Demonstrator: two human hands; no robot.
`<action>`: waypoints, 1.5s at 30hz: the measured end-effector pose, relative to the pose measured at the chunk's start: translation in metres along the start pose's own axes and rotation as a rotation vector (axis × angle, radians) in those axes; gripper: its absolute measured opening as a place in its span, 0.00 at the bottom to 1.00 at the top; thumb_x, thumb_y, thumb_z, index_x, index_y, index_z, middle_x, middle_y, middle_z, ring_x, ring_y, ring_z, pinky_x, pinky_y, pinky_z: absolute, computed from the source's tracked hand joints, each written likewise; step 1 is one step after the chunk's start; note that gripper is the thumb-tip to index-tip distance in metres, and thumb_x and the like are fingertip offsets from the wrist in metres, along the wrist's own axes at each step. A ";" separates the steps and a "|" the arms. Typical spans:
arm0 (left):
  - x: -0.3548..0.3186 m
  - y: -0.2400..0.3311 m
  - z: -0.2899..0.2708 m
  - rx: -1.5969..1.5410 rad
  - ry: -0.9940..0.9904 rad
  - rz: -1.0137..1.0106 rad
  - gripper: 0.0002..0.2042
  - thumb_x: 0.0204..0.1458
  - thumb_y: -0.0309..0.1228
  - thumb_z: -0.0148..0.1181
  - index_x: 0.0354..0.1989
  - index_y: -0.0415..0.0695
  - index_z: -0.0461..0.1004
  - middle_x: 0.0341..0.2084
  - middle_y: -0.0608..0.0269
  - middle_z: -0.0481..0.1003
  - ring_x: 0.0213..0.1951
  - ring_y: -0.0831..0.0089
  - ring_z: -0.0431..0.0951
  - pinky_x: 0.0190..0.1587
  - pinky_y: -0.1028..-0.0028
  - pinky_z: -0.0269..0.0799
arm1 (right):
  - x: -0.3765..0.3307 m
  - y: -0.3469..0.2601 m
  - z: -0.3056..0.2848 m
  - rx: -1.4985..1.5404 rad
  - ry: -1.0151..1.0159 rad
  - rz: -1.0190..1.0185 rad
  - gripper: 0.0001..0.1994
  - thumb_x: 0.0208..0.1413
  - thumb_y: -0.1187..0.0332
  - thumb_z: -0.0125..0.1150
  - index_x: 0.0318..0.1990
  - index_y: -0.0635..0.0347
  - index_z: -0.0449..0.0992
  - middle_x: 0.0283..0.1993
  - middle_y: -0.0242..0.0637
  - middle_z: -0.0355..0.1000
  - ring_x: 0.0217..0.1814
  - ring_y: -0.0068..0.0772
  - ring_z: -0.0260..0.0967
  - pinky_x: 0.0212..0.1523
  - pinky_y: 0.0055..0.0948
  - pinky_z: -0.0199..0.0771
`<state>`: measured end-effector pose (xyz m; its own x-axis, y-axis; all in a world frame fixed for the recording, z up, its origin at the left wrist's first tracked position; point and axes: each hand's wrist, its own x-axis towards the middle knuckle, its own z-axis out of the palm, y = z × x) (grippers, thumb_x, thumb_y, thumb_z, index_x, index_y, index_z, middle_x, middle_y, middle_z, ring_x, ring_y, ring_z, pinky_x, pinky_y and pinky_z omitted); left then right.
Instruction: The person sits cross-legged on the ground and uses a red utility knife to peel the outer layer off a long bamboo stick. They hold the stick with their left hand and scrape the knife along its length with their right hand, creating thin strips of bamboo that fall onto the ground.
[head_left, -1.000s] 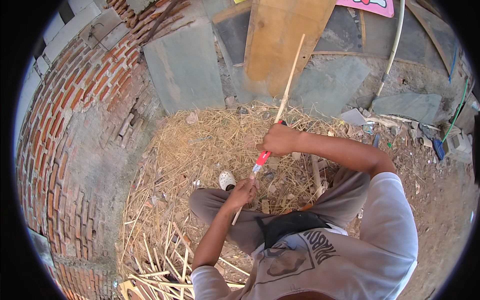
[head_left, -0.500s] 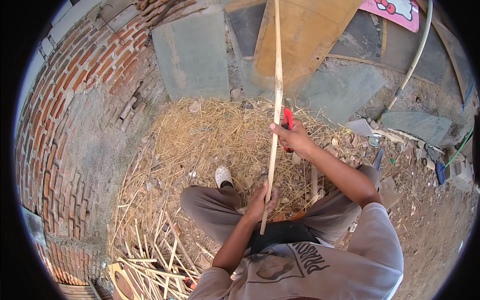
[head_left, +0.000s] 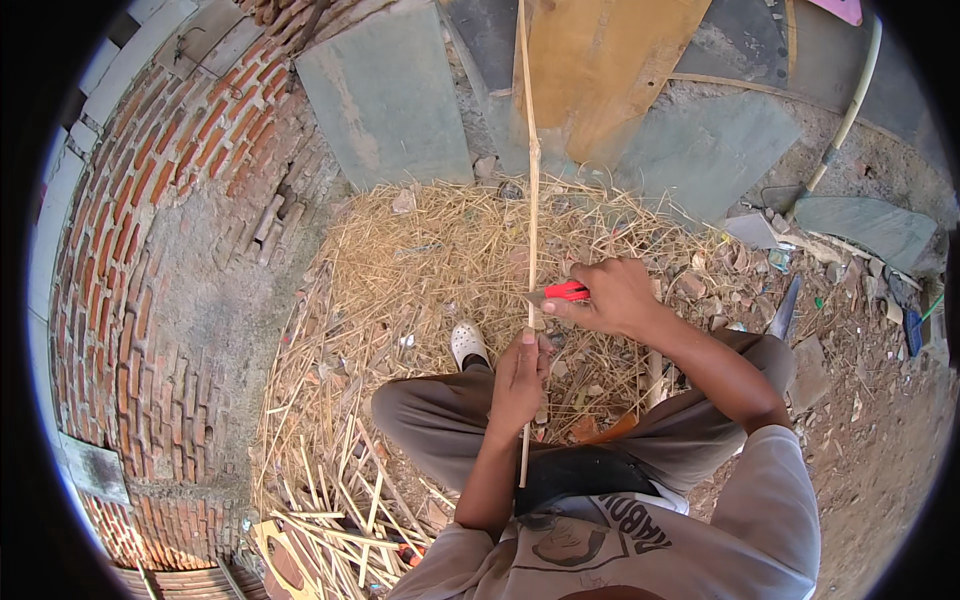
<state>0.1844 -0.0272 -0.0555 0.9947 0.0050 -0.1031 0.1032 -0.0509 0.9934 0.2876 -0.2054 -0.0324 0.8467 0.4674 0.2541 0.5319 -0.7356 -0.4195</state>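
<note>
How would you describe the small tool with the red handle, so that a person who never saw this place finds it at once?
Start from the wide heap of dry yellow straw below the curved red brick wall. Over it a long, thin pale bamboo stick stands nearly upright, gripped low by the left hand. The right hand presses the small red-handled knife against that stick, the only bright red thing there.

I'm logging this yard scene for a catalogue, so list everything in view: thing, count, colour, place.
bamboo stick: one, pale tan, upright at centre, held in left hand
knife: one, red handle, against the stick, in right hand
straw pile: one, yellow, ground ahead
split strips: many, pale, lower left
brick wall: one, red, left
slabs: several, grey, leaning at top
board: one, brown, top
shoe: one, white, centre
left hand: gripping stick
right hand: gripping knife
</note>
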 end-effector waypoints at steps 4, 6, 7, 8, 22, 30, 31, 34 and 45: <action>-0.006 -0.004 0.002 0.313 0.086 0.181 0.15 0.67 0.39 0.41 0.36 0.39 0.67 0.11 0.62 0.61 0.13 0.69 0.63 0.18 0.70 0.54 | -0.013 -0.002 0.019 -0.033 0.100 -0.133 0.35 0.43 0.28 0.57 0.21 0.58 0.75 0.13 0.41 0.68 0.14 0.45 0.69 0.18 0.41 0.67; -0.019 0.010 0.006 0.673 0.093 0.251 0.13 0.66 0.36 0.43 0.35 0.38 0.67 0.12 0.54 0.65 0.14 0.57 0.69 0.20 0.64 0.59 | -0.010 0.011 0.017 -0.071 0.160 -0.094 0.35 0.42 0.28 0.58 0.19 0.57 0.74 0.13 0.40 0.67 0.14 0.44 0.68 0.18 0.40 0.67; -0.022 0.016 0.008 0.690 0.076 0.205 0.13 0.65 0.36 0.44 0.35 0.38 0.66 0.13 0.49 0.67 0.17 0.51 0.70 0.21 0.59 0.61 | -0.008 0.016 0.016 -0.089 0.191 -0.079 0.35 0.42 0.27 0.58 0.19 0.57 0.74 0.12 0.39 0.67 0.13 0.44 0.68 0.17 0.39 0.67; -0.026 0.022 0.011 0.711 0.058 0.158 0.12 0.64 0.35 0.45 0.34 0.38 0.66 0.15 0.45 0.69 0.20 0.45 0.72 0.23 0.54 0.64 | -0.009 0.018 0.019 -0.090 0.189 -0.073 0.35 0.42 0.27 0.58 0.18 0.57 0.73 0.12 0.39 0.66 0.13 0.44 0.67 0.17 0.39 0.66; -0.053 0.017 0.015 0.904 -0.022 0.182 0.09 0.62 0.31 0.46 0.34 0.38 0.63 0.13 0.44 0.69 0.19 0.41 0.72 0.23 0.49 0.66 | 0.007 0.067 0.025 -0.206 0.267 -0.087 0.37 0.39 0.24 0.55 0.17 0.54 0.71 0.09 0.38 0.62 0.13 0.44 0.66 0.17 0.39 0.67; -0.070 0.018 0.016 0.934 -0.035 0.143 0.09 0.62 0.31 0.46 0.33 0.37 0.63 0.14 0.42 0.69 0.20 0.38 0.72 0.24 0.47 0.66 | 0.024 0.101 0.039 -0.296 0.347 -0.050 0.39 0.40 0.21 0.50 0.16 0.54 0.74 0.11 0.37 0.66 0.13 0.39 0.70 0.17 0.37 0.69; -0.071 0.016 0.015 0.955 -0.038 0.186 0.08 0.61 0.30 0.47 0.34 0.37 0.63 0.13 0.43 0.69 0.19 0.41 0.72 0.23 0.48 0.67 | 0.030 0.105 0.040 -0.279 0.365 0.002 0.39 0.40 0.21 0.50 0.17 0.54 0.75 0.11 0.37 0.67 0.14 0.40 0.70 0.17 0.38 0.69; -0.081 0.005 0.012 0.961 -0.041 0.256 0.07 0.59 0.29 0.49 0.35 0.37 0.63 0.11 0.46 0.69 0.17 0.45 0.73 0.21 0.51 0.68 | 0.028 0.122 0.040 -0.292 0.333 0.025 0.38 0.42 0.22 0.50 0.18 0.55 0.76 0.11 0.38 0.68 0.15 0.42 0.71 0.19 0.39 0.71; -0.077 -0.003 -0.002 0.740 -0.022 0.176 0.10 0.62 0.30 0.46 0.31 0.37 0.64 0.13 0.41 0.69 0.20 0.40 0.72 0.24 0.49 0.66 | 0.018 0.085 0.045 0.669 -0.206 0.561 0.44 0.52 0.23 0.34 0.14 0.59 0.70 0.12 0.44 0.64 0.18 0.37 0.68 0.25 0.43 0.71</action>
<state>0.1076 -0.0259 -0.0509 0.9954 -0.0847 0.0451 -0.0918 -0.7057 0.7025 0.3475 -0.2373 -0.1024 0.9278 0.2515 -0.2755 -0.1307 -0.4724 -0.8716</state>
